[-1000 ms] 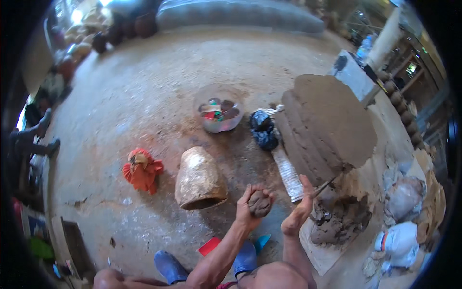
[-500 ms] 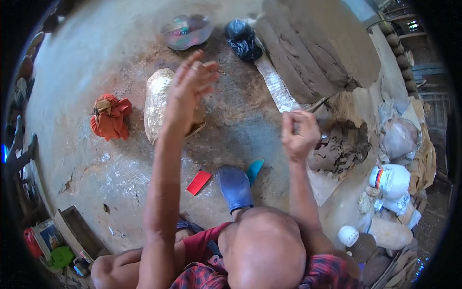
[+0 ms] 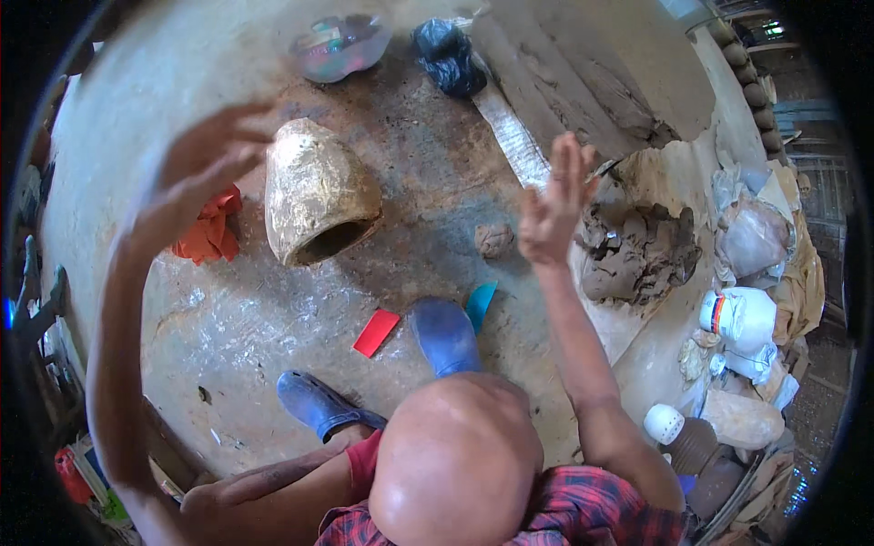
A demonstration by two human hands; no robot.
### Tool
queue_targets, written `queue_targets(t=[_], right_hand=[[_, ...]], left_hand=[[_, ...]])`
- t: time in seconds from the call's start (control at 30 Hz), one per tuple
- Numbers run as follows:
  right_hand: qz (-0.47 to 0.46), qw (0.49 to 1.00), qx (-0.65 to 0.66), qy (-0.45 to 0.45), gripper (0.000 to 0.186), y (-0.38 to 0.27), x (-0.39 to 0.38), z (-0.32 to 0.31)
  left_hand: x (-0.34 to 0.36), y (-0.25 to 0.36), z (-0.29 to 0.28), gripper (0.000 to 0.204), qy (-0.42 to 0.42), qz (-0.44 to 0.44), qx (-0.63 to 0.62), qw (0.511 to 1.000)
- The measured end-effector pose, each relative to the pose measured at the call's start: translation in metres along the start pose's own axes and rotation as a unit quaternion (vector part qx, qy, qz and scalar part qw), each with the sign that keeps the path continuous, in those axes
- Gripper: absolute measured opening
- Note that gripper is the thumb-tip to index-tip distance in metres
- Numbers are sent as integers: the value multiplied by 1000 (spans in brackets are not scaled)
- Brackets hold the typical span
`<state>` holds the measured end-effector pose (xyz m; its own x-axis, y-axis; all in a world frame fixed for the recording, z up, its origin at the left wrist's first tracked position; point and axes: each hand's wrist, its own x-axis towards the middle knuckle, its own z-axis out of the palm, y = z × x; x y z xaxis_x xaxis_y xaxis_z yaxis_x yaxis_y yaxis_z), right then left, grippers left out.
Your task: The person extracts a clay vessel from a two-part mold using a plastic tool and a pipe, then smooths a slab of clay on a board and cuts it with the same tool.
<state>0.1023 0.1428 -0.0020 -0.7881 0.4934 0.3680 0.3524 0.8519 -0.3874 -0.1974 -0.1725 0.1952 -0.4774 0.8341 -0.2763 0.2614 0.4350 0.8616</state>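
Observation:
My left hand [image 3: 205,155], blurred by motion, is raised with its fingers apart and nothing seen in it. It partly covers a red-orange cloth bundle [image 3: 211,232]. Just right of it, a tapered hollow form [image 3: 314,187], whitish and tan, lies with its dark round opening turned toward me. My right hand [image 3: 553,205] is lifted with fingers stretched and holds nothing. A small rough lump of clay [image 3: 494,240] rests on the floor close to its left. Beyond its right side sits a crumbly heap of wet grey-brown clay [image 3: 637,255] on a sheet.
A long slab of grey clay [image 3: 583,82] stretches away at the far right, with a black plastic bag [image 3: 448,56] beside it. A clear basin [image 3: 335,45] stands far off. Red card [image 3: 376,333] and teal card [image 3: 480,306] lie near the blue clogs [image 3: 443,337]. A white jar [image 3: 742,318] stands right.
My left hand has swung left, off the hollow form toward the cloth bundle. The right hand has gone from closed to open, and a clay lump now shows on the floor beside it.

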Motion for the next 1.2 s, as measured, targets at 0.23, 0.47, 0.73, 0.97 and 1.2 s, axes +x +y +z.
queue_targets(t=[0.23, 0.47, 0.73, 0.97, 1.2], right_hand=[[-3, 979, -125, -163, 103, 28, -33, 81], [-2, 973, -173, -152, 108, 39, -32, 100], [32, 997, -31, 69, 102, 5, 19, 65], [85, 995, -49, 12, 93, 5, 21, 92], [142, 977, -155, -45, 84, 56, -22, 112]], left_hand=[[-94, 0, 10, 78, -106, -127, 125, 978], [-120, -44, 18, 73, -113, -169, -57, 977], [-138, -57, -2, 71, -98, -193, -49, 975], [-121, -38, -2, 70, -162, -83, 120, 976], [-110, -49, 26, 64, -193, -107, 110, 969]])
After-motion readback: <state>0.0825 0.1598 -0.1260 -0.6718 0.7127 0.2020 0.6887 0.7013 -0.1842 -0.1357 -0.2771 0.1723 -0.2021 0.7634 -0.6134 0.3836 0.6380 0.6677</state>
